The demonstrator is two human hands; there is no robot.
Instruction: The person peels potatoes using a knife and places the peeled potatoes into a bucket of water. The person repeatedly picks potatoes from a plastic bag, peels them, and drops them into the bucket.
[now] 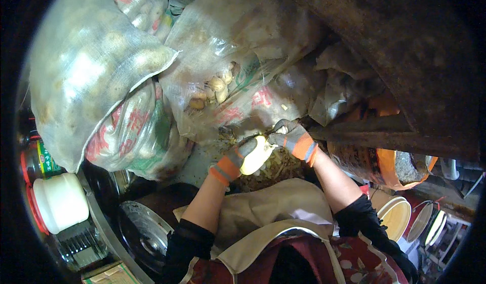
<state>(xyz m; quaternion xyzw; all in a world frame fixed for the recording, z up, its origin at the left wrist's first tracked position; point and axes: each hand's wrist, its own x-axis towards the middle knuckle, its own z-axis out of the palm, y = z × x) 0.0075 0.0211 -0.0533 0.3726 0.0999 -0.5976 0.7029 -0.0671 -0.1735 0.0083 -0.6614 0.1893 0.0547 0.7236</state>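
My left hand (232, 164), in a grey and orange work glove, holds a pale yellow peeled potato (255, 158). At the potato's upper right end is my right hand (299, 142), gloved alike, its fingers closed around a small hand tool (282, 130). The fingers hide most of that tool, so its exact kind is unclear. Below both hands lies a heap of peelings (279, 170). Beyond them, several unpeeled potatoes (218, 86) show in the mouth of a translucent plastic bag (212, 26).
Stuffed woven sacks (87, 67) rise at the left. A white tub (60, 204) and a round metal lid (146, 227) sit lower left. To the right are a dark ledge (376, 132), an orange bag (383, 168) and a bucket (395, 217). Tan cloth (273, 200) covers my lap.
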